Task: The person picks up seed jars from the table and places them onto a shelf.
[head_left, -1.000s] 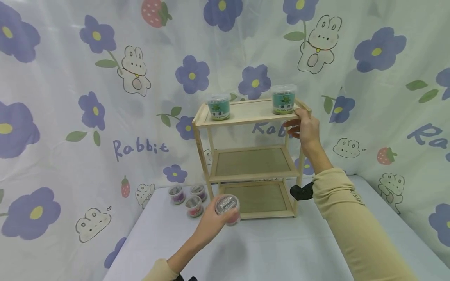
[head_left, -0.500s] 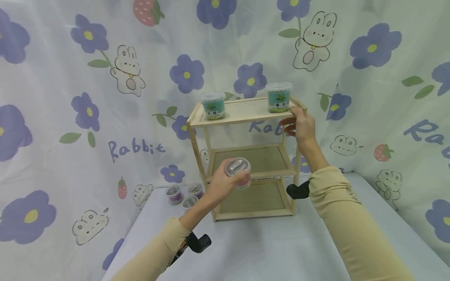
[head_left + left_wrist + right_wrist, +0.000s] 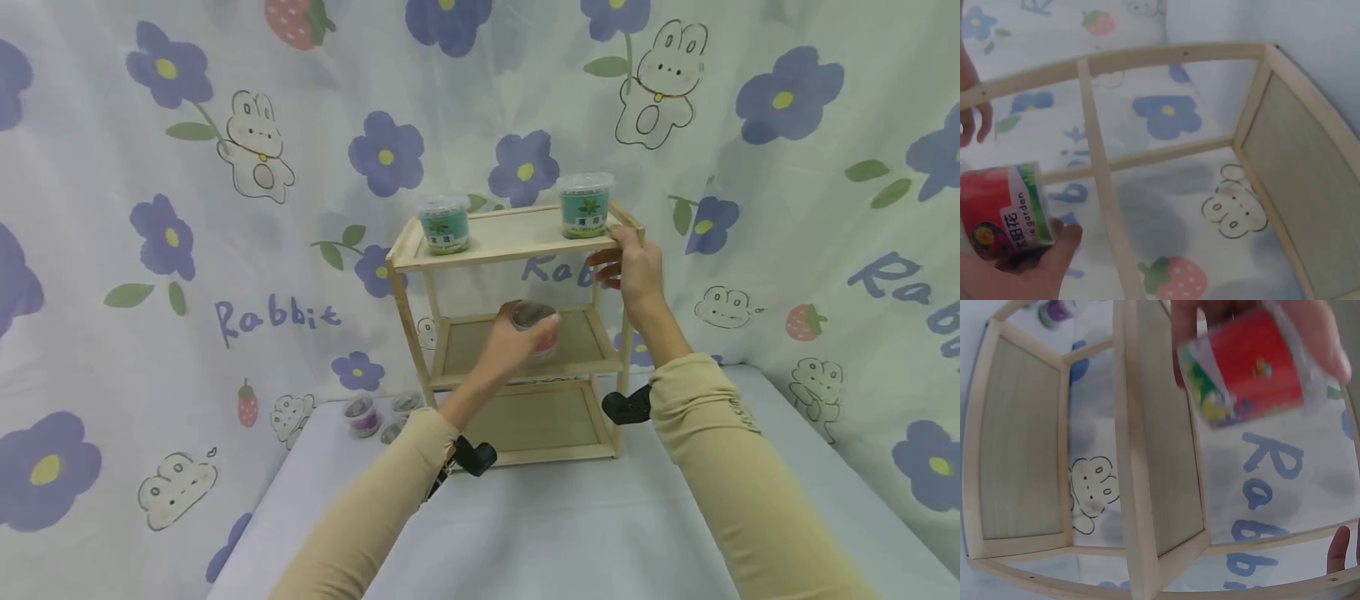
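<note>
My left hand (image 3: 504,343) grips a small clear plastic tub (image 3: 988,206) with a red flower label, its lid (image 3: 531,313) facing up. The tub is in front of the middle shelf (image 3: 465,343) of a wooden three-tier rack (image 3: 405,312), overlapping it in the head view. Seen from the right wrist, the red tub (image 3: 1254,372) hangs above the middle board's level. My right hand (image 3: 639,265) holds the rack's top right front corner, thumb on top and fingers below. On the top shelf (image 3: 517,227) stand two green-labelled tubs, one left (image 3: 445,225) and one right (image 3: 585,207).
Several lidded tubs sit on the white table left of the rack, including a purple one (image 3: 362,418) and one (image 3: 392,431) partly behind my left sleeve (image 3: 390,492). The rack's bottom shelf (image 3: 547,421) is low over the table. A printed curtain (image 3: 285,250) hangs behind.
My left hand has carried the red tub up and to the right, from beside the bottom shelf to the middle shelf. The right hand keeps its hold on the rack. The head view has shifted slightly.
</note>
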### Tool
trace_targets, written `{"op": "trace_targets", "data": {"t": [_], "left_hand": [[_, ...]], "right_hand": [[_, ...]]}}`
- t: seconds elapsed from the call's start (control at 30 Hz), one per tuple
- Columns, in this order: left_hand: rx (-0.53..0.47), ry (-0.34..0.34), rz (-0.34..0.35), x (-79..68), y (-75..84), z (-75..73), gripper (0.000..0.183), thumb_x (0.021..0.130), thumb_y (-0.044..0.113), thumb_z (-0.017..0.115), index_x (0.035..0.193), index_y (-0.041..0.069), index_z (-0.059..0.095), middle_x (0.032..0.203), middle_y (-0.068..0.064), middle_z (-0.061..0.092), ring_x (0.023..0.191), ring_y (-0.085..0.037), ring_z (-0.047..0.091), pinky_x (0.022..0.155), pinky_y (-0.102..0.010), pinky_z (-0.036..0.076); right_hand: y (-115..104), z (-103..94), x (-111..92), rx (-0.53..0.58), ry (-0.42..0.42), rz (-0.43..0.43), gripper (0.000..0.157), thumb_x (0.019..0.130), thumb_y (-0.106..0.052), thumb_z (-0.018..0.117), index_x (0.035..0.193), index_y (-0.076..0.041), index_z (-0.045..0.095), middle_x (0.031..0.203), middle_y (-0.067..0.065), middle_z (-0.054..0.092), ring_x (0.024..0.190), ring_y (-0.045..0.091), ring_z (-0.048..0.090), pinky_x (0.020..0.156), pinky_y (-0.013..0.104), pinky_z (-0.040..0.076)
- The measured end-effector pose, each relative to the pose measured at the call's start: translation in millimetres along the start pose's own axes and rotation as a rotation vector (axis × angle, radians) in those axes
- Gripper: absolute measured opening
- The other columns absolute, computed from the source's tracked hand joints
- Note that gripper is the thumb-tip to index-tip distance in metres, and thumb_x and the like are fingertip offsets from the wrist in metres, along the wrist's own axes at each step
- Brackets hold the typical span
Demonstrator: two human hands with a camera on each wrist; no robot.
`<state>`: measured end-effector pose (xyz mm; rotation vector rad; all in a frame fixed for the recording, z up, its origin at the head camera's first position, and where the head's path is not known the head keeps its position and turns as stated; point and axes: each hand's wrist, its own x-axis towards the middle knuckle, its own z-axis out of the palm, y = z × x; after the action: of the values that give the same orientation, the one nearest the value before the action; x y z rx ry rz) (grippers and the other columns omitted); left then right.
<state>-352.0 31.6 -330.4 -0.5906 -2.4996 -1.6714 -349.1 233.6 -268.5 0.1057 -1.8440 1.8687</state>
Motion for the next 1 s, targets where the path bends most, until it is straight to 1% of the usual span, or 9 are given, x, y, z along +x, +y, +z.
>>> {"op": "trace_targets", "data": {"t": [0.1,0.17,0.33,0.5,0.6,0.73,0.8,0.93,1.0], "left_hand": [[-0.020,0.016,-0.030,15.0,-2.0,9.3,0.088,0.088,0.055,0.067,0.152,0.006,0.032,0.147,-0.016,0.045,0.134,-0.031,0.046,0.109,-0.046,0.040],[-0.029,0.032,-0.042,22.5,-3.3,16.6,0.088,0.087,0.055,0.067,0.151,0.005,0.034,0.147,-0.017,0.045,0.135,-0.032,0.045,0.110,-0.046,0.039],[0.002,0.019,-0.076,34.3,-8.2,36.5,0.090,0.085,0.060,0.065,0.150,0.006,0.035,0.146,-0.020,0.047,0.133,-0.034,0.047,0.109,-0.047,0.040],[0.026,-0.012,-0.105,40.9,-10.4,54.3,0.090,0.083,0.062,0.066,0.148,0.007,0.036,0.135,-0.017,0.055,0.119,-0.030,0.055,0.099,-0.044,0.047],[0.023,-0.024,-0.105,41.9,-10.4,58.3,0.090,0.083,0.061,0.067,0.148,0.006,0.036,0.131,-0.016,0.056,0.114,-0.029,0.057,0.095,-0.043,0.048],[0.020,-0.024,-0.115,43.0,-11.6,62.2,0.093,0.083,0.061,0.068,0.150,0.006,0.034,0.135,-0.017,0.054,0.117,-0.028,0.058,0.100,-0.043,0.047],[-0.003,-0.034,-0.122,43.2,-12.0,63.6,0.096,0.083,0.062,0.068,0.152,0.007,0.030,0.129,-0.015,0.060,0.112,-0.024,0.063,0.101,-0.042,0.046],[-0.087,-0.078,-0.115,42.8,-12.6,64.8,0.097,0.084,0.059,0.069,0.152,0.005,0.027,0.108,-0.010,0.069,0.090,-0.016,0.071,0.095,-0.038,0.050],[-0.105,-0.095,-0.110,42.3,-13.1,64.3,0.095,0.085,0.058,0.069,0.151,0.005,0.026,0.108,-0.010,0.068,0.090,-0.016,0.070,0.092,-0.037,0.052]], "right_hand": [[1,3.2,0,0.007,-0.002,0.008,0.042,0.099,-0.041,0.040,0.089,-0.013,0.070,0.068,-0.008,0.071,0.061,0.016,0.061,0.062,0.031,0.048],[0,4.3,-1,0.009,0.000,0.008,0.042,0.099,-0.041,0.041,0.089,-0.013,0.070,0.068,-0.007,0.071,0.061,0.016,0.061,0.062,0.031,0.048],[2,3.0,0,0.017,0.024,0.004,0.047,0.098,-0.042,0.043,0.091,-0.007,0.073,0.069,-0.004,0.072,0.059,0.016,0.061,0.058,0.028,0.048],[2,0.4,3,0.003,0.040,-0.009,0.044,0.097,-0.041,0.042,0.088,-0.011,0.074,0.070,-0.003,0.072,0.059,0.017,0.062,0.057,0.027,0.048],[1,1.1,3,0.009,0.037,-0.013,0.043,0.097,-0.041,0.042,0.088,-0.013,0.074,0.070,-0.003,0.072,0.059,0.018,0.062,0.057,0.027,0.049],[0,0.9,4,0.015,0.030,-0.008,0.043,0.097,-0.041,0.042,0.089,-0.013,0.074,0.070,-0.003,0.073,0.060,0.018,0.063,0.058,0.027,0.050],[1,0.9,4,0.016,0.031,-0.006,0.043,0.097,-0.042,0.043,0.090,-0.013,0.074,0.070,-0.003,0.073,0.060,0.017,0.063,0.058,0.027,0.050],[2,1.1,4,0.020,0.039,-0.005,0.044,0.097,-0.042,0.043,0.088,-0.013,0.075,0.068,-0.004,0.072,0.058,0.014,0.062,0.057,0.026,0.051],[2,1.5,4,0.019,0.037,-0.007,0.044,0.097,-0.041,0.043,0.088,-0.013,0.075,0.068,-0.004,0.072,0.058,0.015,0.062,0.057,0.025,0.051]]}}
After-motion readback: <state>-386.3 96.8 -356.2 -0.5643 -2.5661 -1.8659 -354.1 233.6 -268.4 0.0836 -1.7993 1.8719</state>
